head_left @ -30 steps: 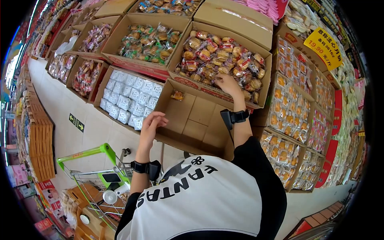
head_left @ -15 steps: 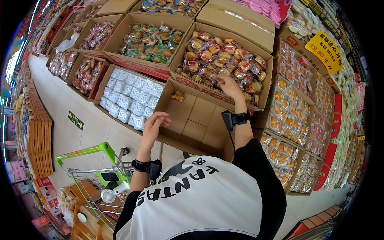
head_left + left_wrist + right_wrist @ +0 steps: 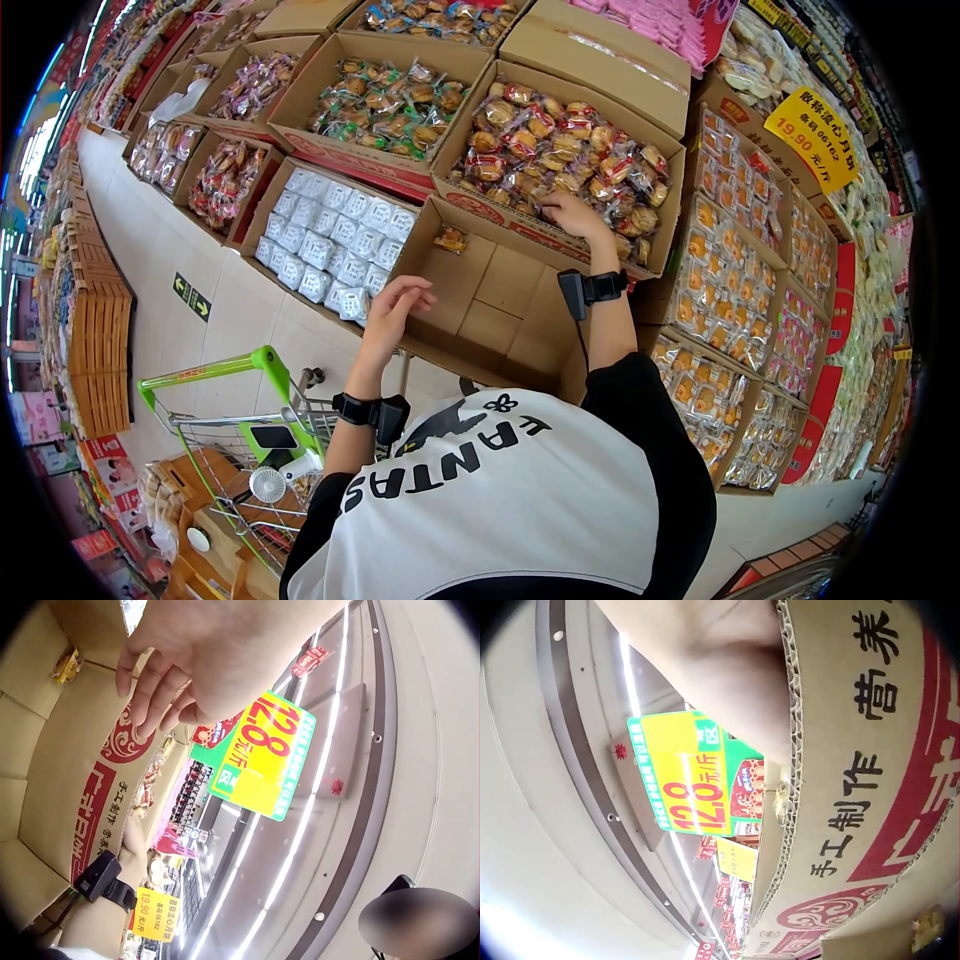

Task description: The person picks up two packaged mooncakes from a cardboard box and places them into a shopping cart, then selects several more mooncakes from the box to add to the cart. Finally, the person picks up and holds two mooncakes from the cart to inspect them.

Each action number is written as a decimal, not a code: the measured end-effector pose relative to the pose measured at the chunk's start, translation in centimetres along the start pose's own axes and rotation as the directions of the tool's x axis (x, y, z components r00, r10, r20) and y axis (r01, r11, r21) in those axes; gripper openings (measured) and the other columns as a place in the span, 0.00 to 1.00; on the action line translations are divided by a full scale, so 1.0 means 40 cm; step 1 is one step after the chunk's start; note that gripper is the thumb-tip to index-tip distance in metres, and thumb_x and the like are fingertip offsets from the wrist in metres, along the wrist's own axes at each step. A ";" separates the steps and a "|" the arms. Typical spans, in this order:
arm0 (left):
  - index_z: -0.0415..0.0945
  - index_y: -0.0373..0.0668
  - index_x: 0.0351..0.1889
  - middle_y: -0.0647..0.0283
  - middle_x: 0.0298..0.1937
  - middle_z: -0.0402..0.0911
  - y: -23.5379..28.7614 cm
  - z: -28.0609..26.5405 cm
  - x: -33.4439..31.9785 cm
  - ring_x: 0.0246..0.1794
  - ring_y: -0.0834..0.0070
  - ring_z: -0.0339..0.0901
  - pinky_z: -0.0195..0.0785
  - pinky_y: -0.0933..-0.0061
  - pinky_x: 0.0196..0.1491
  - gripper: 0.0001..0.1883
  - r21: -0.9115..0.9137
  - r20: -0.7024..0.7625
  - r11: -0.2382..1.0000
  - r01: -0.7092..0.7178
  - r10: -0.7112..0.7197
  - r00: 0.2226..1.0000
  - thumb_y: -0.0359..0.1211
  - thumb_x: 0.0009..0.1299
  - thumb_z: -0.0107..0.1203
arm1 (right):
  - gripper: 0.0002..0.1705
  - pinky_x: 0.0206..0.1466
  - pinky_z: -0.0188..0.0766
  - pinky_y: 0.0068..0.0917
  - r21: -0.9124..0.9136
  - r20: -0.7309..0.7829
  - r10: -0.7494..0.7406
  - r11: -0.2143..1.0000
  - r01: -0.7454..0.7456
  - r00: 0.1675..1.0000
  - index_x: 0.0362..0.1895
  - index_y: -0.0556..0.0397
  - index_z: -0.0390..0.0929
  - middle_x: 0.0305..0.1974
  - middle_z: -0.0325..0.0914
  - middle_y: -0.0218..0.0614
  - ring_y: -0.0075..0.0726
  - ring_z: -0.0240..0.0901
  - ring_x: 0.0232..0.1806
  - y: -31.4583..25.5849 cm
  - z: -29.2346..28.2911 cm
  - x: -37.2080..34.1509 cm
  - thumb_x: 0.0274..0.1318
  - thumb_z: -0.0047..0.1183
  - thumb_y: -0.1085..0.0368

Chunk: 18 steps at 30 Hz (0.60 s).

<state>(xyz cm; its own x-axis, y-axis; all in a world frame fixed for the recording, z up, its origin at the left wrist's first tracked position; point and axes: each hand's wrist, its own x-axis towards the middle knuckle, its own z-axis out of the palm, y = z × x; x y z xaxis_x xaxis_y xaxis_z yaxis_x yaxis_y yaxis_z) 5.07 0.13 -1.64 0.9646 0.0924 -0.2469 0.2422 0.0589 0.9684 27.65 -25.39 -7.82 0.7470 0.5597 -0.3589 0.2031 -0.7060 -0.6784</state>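
One packet [image 3: 451, 239] in the lower carton [image 3: 500, 285], many in the upper carton [image 3: 675, 197]; left hand [image 3: 393, 310] relaxed, right hand [image 3: 577, 217], grip unclear

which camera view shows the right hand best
The head view, where the right hand shows nearly whole over the wrapped pastries. The right wrist view gives a blurred close-up partly hidden by cardboard; the left wrist view shows the forearm, the hand unclear.

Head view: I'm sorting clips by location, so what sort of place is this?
Most likely a supermarket: there's a green-handled shopping cart, wrapped baked goods heaped in open cardboard boxes, and a yellow price sign reading 19.90.
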 end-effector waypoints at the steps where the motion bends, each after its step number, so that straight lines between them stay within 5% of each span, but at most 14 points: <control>1: 0.70 0.36 0.39 0.63 0.31 0.75 0.000 0.000 0.000 0.32 0.81 0.70 0.64 0.82 0.39 0.10 -0.009 0.001 1.000 0.000 0.000 1.000 0.29 0.66 0.38 | 0.19 0.52 0.59 0.36 -0.001 -0.001 -0.001 1.000 0.001 1.000 0.50 0.58 0.67 0.49 0.66 0.47 0.49 0.62 0.49 -0.001 -0.001 -0.002 0.53 0.42 0.64; 6: 0.70 0.36 0.39 0.63 0.31 0.75 -0.006 -0.006 -0.004 0.31 0.80 0.70 0.64 0.82 0.39 0.10 -0.005 -0.008 1.000 -0.005 0.005 1.000 0.29 0.66 0.38 | 0.17 0.50 0.61 0.34 0.080 -0.210 -0.088 0.991 0.107 0.974 0.48 0.58 0.68 0.47 0.67 0.44 0.47 0.64 0.47 -0.015 0.012 -0.022 0.53 0.42 0.69; 13: 0.70 0.36 0.39 0.62 0.31 0.74 -0.001 -0.010 -0.008 0.31 0.80 0.71 0.64 0.81 0.38 0.10 -0.015 -0.032 1.000 -0.005 0.004 0.999 0.28 0.66 0.38 | 0.18 0.50 0.61 0.31 0.153 -0.219 -0.011 0.987 0.046 0.976 0.49 0.58 0.67 0.49 0.67 0.42 0.43 0.65 0.47 -0.027 0.006 -0.031 0.52 0.42 0.71; 18: 0.70 0.36 0.39 0.62 0.30 0.74 0.003 -0.008 -0.014 0.31 0.79 0.71 0.64 0.81 0.38 0.10 -0.017 -0.031 1.000 -0.017 0.016 0.999 0.28 0.66 0.37 | 0.18 0.47 0.62 0.26 0.210 -0.307 -0.068 0.968 0.137 0.949 0.49 0.51 0.68 0.49 0.66 0.38 0.35 0.66 0.42 -0.047 0.000 -0.058 0.52 0.42 0.72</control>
<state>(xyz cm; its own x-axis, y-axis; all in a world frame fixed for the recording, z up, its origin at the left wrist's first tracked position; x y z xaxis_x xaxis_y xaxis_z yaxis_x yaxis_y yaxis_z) 4.54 0.39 -1.42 0.9648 0.1243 -0.2319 0.2239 0.0746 0.9717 25.55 -25.36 -5.71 0.8895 0.4463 -0.0978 0.1662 -0.5155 -0.8406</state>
